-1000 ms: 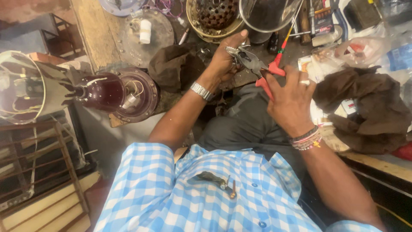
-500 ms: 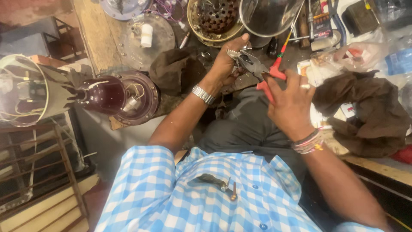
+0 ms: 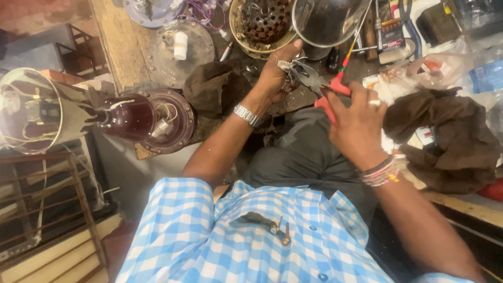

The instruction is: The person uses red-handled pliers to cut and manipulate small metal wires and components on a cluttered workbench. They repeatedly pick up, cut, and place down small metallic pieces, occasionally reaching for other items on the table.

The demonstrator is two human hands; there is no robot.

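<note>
Pliers with red handles sit between the two hands above the person's lap, just off the near edge of the counter. Seen from the head camera, the right hand is wrapped around the red handles, its back toward the camera, a ring on one finger and a stack of bracelets at the wrist. The metal nose of the pliers points up and left, meeting a small metal part that the left hand pinches between thumb and curled fingers; what that part is cannot be made out. A metal watch band circles the left wrist.

On the counter behind the hands lie a round perforated brass-coloured disc, a shiny steel bowl just to its right, and a grey round plate bearing a small white cylinder. A dark brown cloth lies crumpled near the left forearm, at the counter's near edge. Toward the left edge, a dark red motor housing lies beside a round wire-guarded lamp shade. On the right side another brown cloth is heaped among plastic bags and small tools. The person wears a blue-and-white checked shirt.
</note>
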